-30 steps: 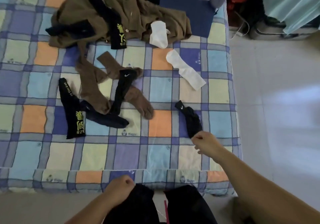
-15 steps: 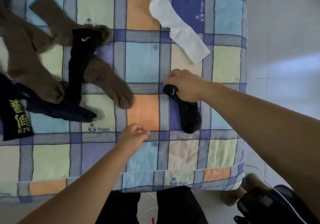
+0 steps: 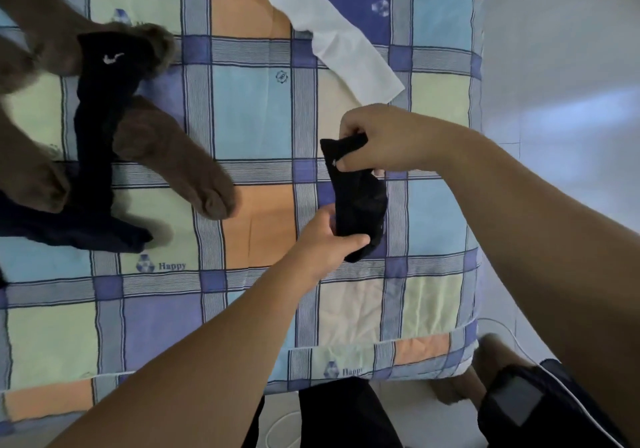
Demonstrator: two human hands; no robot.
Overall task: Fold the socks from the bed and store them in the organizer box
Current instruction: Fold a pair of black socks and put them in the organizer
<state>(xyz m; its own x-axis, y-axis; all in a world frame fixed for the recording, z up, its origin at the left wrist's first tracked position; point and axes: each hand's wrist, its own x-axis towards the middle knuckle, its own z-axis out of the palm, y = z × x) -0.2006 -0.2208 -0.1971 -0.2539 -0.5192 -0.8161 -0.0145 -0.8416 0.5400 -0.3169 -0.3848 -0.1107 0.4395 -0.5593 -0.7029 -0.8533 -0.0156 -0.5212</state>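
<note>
Both hands gripping black sock [image 3: 360, 201], left hand [image 3: 329, 239], right hand [image 3: 377, 142], bedsheet [image 3: 249, 122] printed "Happy"

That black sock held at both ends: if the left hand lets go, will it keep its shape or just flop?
Probably flop. The black sock sags and creases between the right hand at its cuff and the left hand at its toe, so it looks limp. It seems light too: a pinch at each end carries it. It is knit cloth, so it is unlikely to slip.

Bedroom: quilted bed [image 3: 242, 108], strewn socks [image 3: 332, 32]
</note>
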